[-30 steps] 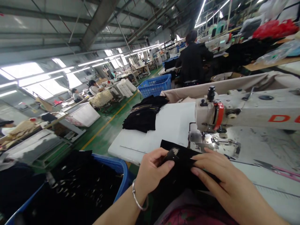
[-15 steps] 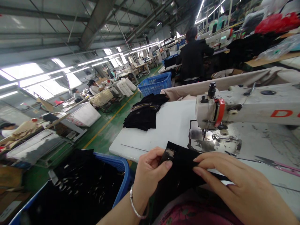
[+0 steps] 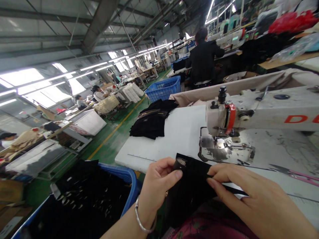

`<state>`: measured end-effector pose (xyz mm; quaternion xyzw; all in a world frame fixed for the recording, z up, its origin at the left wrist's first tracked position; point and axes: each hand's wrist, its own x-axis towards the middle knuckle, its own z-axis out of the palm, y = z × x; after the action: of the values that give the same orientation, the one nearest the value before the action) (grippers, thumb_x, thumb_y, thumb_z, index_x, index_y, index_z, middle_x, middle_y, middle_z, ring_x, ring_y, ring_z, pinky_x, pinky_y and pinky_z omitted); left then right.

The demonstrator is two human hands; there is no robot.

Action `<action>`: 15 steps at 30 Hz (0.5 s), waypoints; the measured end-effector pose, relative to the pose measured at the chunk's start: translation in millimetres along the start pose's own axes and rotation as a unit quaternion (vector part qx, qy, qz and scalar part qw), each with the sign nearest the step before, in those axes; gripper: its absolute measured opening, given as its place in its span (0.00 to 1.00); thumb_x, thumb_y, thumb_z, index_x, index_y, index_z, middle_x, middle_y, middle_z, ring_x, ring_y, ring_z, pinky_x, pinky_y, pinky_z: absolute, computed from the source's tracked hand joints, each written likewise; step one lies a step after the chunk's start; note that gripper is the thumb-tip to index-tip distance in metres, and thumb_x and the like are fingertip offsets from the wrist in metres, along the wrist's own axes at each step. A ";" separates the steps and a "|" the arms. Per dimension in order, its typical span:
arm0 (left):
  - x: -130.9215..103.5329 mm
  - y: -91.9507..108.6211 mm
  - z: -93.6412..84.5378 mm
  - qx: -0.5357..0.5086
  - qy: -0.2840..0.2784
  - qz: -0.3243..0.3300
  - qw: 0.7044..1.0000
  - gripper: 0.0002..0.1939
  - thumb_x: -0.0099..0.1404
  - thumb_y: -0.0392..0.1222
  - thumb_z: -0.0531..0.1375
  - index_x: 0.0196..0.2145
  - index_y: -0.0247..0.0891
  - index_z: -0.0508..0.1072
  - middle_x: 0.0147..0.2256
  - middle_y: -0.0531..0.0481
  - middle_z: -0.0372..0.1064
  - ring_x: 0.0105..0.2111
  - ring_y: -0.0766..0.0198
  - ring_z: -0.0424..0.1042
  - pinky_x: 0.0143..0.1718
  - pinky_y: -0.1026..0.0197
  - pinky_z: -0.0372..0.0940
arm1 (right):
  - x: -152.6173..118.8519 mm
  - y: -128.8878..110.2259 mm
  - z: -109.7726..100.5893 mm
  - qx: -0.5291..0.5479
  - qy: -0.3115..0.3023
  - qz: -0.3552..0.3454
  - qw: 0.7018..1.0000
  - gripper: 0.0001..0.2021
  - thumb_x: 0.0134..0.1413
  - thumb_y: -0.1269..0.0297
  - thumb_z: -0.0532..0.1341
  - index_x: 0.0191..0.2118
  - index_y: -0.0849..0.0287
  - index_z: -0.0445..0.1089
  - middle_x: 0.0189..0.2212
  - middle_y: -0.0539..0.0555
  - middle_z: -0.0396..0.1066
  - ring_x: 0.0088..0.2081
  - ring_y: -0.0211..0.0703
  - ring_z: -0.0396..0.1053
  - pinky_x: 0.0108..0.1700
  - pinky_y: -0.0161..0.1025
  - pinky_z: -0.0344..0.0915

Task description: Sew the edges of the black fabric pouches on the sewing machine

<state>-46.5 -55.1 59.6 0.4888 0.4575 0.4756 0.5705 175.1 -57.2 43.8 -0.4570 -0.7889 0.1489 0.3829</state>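
Between my two hands, a black fabric piece (image 3: 193,181) is held just in front of the sewing table's edge. My left hand (image 3: 161,181) pinches its left end between thumb and fingers, beside a small pale label-like patch near the upper corner. My right hand (image 3: 244,189) grips the opposite side of the cloth, thumb against fingertips. The lower part of the fabric hangs down toward my lap and is hard to make out. Beyond the hands stands a white sewing machine (image 3: 261,111) with a metal plate (image 3: 226,151) under its head.
Pink-handled scissors (image 3: 296,174) lie on the table's right. A stack of black pieces with zippers (image 3: 152,119) rests at its far left. A blue basket (image 3: 134,179) of black fabric is at my lower left. A person in black (image 3: 204,59) sits ahead near another blue basket (image 3: 163,89).
The view has shifted slightly. My hands keep their hold on the black fabric, which has tilted a little; its top corner sits slightly lower.
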 end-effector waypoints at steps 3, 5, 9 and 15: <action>4.8 26.5 -1.6 0.097 -0.009 -0.016 0.995 0.07 0.60 0.39 0.65 0.35 0.33 0.74 0.30 0.51 0.71 0.30 0.68 0.68 0.33 0.67 0.62 | 0.6 -9.3 -3.2 0.039 -0.044 0.030 0.998 0.04 0.60 0.61 0.57 0.35 0.52 0.65 0.32 0.46 0.72 0.30 0.38 0.71 0.29 0.35 0.67; 13.3 52.3 -4.1 0.203 -0.073 -0.040 0.976 0.08 0.61 0.41 0.64 0.36 0.34 0.74 0.31 0.51 0.71 0.30 0.68 0.68 0.32 0.68 0.62 | -0.9 -18.3 -5.9 0.096 -0.094 0.038 0.990 0.02 0.60 0.65 0.56 0.36 0.52 0.65 0.30 0.45 0.71 0.28 0.35 0.70 0.28 0.33 0.66; 56.9 68.7 -6.0 0.405 -0.294 -0.053 0.864 0.09 0.65 0.44 0.58 0.38 0.36 0.74 0.31 0.53 0.72 0.31 0.66 0.69 0.32 0.66 0.62 | -10.7 -14.4 4.4 0.208 -0.164 0.025 0.964 0.14 0.62 0.71 0.52 0.49 0.47 0.66 0.42 0.45 0.73 0.41 0.33 0.71 0.42 0.30 0.69; 157.8 -30.6 19.6 0.617 -0.240 0.071 0.746 0.05 0.64 0.38 0.58 0.33 0.35 0.74 0.32 0.48 0.72 0.34 0.60 0.70 0.37 0.61 0.63 | -10.9 60.6 56.5 -0.034 -0.160 -0.054 0.985 0.17 0.58 0.77 0.55 0.51 0.58 0.68 0.38 0.52 0.73 0.38 0.40 0.71 0.41 0.36 0.70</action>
<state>-3.9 96.6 22.3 0.8634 0.4629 -0.0041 0.2006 173.2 -27.2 -34.2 -0.3971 -0.8681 0.1724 0.2429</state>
